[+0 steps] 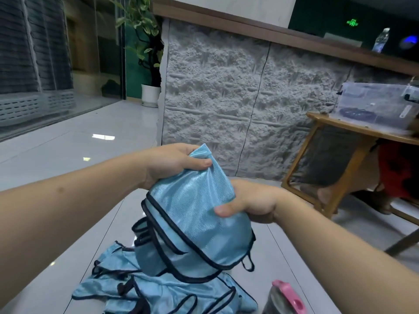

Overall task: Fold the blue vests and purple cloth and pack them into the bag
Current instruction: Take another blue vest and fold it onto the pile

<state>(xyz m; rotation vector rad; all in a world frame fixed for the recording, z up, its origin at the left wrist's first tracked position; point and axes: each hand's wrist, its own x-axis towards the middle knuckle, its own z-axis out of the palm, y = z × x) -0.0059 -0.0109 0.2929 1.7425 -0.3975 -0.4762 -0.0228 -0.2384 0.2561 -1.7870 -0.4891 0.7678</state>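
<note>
A light blue vest (192, 214) with dark navy trim hangs folded in the air in front of me. My left hand (172, 163) grips its top corner, thumb on the front of the fabric. My right hand (251, 203) pinches its right edge lower down, thumb on the front. The vest's bottom drapes onto a heap of more blue vests (158, 293) lying crumpled on the tiled floor. A grey bag with a pink part (286, 299) shows at the bottom edge, to the right of the heap. The purple cloth is not in view.
A wooden folding table (353, 130) stands at the right with a clear plastic box (374, 105) on it. A person in red (396, 171) sits behind it. A textured grey wall panel (226, 98) faces me. A potted plant (150, 94) stands at the back left.
</note>
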